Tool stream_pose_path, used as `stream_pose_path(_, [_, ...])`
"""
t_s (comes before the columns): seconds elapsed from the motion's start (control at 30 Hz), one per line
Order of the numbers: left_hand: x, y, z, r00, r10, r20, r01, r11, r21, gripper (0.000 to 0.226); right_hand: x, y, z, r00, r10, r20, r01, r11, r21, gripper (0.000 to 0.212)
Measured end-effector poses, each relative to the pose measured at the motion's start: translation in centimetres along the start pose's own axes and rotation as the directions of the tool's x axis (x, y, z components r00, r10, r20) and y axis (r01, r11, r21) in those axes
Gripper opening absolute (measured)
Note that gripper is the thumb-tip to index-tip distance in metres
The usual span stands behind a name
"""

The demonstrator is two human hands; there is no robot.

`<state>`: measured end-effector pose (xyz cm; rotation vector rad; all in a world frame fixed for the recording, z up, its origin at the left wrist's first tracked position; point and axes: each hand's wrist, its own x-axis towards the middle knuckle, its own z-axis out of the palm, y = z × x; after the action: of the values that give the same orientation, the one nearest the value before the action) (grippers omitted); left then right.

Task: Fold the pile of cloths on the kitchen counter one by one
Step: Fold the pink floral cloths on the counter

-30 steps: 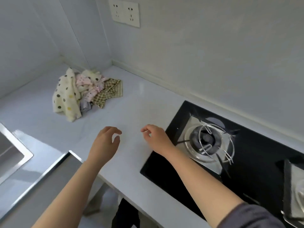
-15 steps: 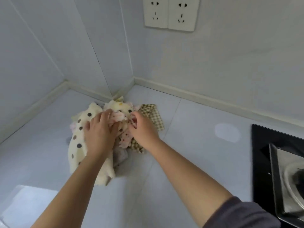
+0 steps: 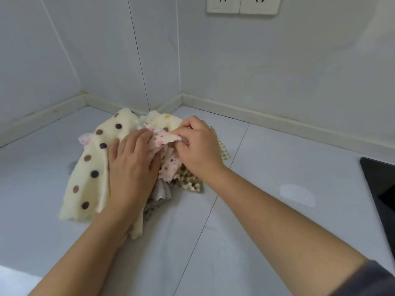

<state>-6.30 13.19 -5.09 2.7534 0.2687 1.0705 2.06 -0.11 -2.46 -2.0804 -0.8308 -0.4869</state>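
Right grip [image 3: 198, 146] pinched the pink speckled cloth [image 3: 163, 137] atop the pile [image 3: 89, 167] in the desk [image 3: 277, 163] corner; left grip [image 3: 132, 167], flat, pressed the pile just left of it; the cloth trailed toward the person

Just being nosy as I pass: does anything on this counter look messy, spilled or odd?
The cloths lie in a crumpled, tangled heap by the corner, none folded. A pale round patch on the counter may be glare or a smear; I cannot tell.
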Motion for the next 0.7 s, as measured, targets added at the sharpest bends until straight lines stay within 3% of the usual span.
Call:
stream_pose_path(0.1, [-0.3,-0.1,-0.2,0.997,0.048,-0.061,-0.041,0.994,0.1,0.051,-1.0,-0.7,-1.9,1.0,-0.016,-0.014,0.017,0.999,0.035,0.024])
stream_pose_path(0.2, [-0.4,-0.4,-1.0,0.997,0.057,-0.05,-0.047,0.982,0.185,0.068,-3.2,-0.4,-5.0,0.996,0.058,-0.064,-0.055,0.998,0.043,0.024])
stream_pose_path(0.33, [-1.7,-0.4,-2.1,0.995,0.093,-0.032,-0.085,0.974,0.208,0.063,-9.1,-0.5,-10.1,0.986,0.125,-0.108,-0.128,0.991,-0.024,0.023])
stream_pose_path(0.47, [-3.5,0.0,-2.7,0.998,-0.041,0.039,0.034,0.984,0.174,0.061,-15.5,0.3,-14.9,0.946,0.246,-0.212,-0.273,0.956,-0.107,0.022])
stream_pose_path(0.53, [-4.8,0.2,-3.2,0.99,-0.107,0.087,0.091,0.981,0.17,0.073,-18.4,0.6,-17.5,0.901,0.345,-0.262,-0.396,0.902,-0.174,0.018])
stream_pose_path(0.63, [-6.3,1.6,-3.8,0.992,-0.079,0.095,0.061,0.982,0.177,0.094,-21.2,0.8,-19.3,0.863,0.468,-0.192,-0.505,0.816,-0.282,0.03])
stream_pose_path(0.7, [-7.2,3.1,-4.3,0.994,0.006,0.11,-0.026,0.983,0.179,0.095,-22.1,0.4,-19.1,0.854,0.506,-0.122,-0.514,0.785,-0.345,0.044])
